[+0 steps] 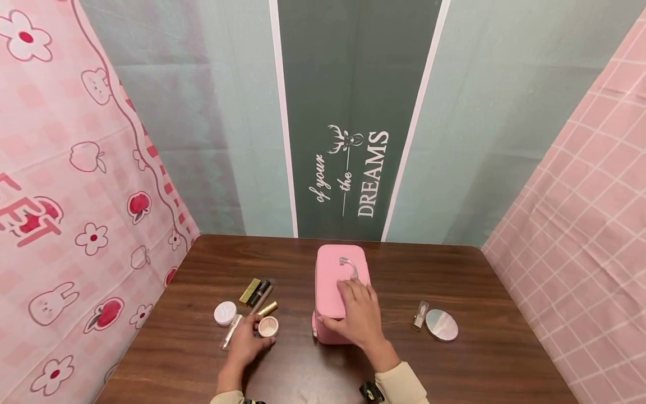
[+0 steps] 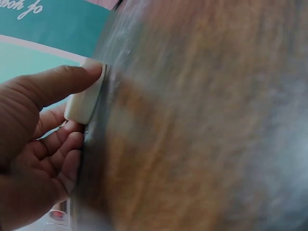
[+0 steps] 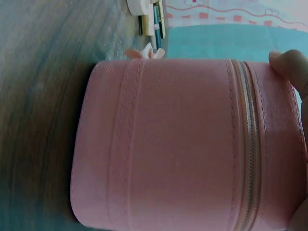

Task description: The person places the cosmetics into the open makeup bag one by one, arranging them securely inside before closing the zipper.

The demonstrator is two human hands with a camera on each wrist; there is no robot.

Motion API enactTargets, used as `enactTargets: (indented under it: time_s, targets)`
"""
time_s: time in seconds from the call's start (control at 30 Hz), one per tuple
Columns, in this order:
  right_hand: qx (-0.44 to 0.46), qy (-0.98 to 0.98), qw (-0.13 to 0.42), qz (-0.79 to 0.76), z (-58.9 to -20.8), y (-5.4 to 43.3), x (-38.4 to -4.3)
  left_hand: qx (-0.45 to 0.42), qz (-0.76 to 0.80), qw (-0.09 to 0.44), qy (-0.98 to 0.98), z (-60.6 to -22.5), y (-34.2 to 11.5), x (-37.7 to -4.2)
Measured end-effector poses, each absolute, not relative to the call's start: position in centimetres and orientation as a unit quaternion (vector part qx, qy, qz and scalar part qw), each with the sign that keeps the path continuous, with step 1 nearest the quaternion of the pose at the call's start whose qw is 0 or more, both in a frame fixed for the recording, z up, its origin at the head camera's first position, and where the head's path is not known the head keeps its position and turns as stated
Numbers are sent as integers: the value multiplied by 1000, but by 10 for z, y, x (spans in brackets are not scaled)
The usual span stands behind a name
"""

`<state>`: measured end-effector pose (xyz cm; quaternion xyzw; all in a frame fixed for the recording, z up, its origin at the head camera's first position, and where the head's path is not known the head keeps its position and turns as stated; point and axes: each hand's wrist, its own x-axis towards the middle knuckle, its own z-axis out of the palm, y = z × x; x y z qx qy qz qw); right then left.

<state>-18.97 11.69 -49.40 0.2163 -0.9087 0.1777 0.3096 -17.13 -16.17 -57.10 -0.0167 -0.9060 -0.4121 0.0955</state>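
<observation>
At the left of the table, my left hand (image 1: 246, 341) pinches a small round powder compact (image 1: 268, 326), pale-rimmed with a two-tone beige face. In the left wrist view, the thumb lies across the edge of this thick cream compact (image 2: 85, 98), with fingers on the other side. My right hand (image 1: 360, 314) rests on the lid of a pink zippered cosmetic case (image 1: 330, 280), its thumb at the lid's near left edge. The zipper (image 3: 250, 144) runs closed round the case in the right wrist view. Beyond the fingers, a curved handle (image 1: 349, 262) shows on the lid.
By my left hand lie a white round compact (image 1: 225, 312), a clear tube (image 1: 231, 332), a yellow-green box (image 1: 249, 292), a black tube (image 1: 260, 292), a brown stick (image 1: 263, 299) and a gold tube (image 1: 268, 308). A lipstick (image 1: 420, 317) and round mirror (image 1: 442, 325) lie to the right.
</observation>
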Motion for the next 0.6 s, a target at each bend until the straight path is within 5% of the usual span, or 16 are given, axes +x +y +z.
enactTargets:
  time_s: [0.6]
  targets:
    - [209, -854, 396, 267, -495, 116, -195, 12, -484, 68, -872, -566, -164, -168]
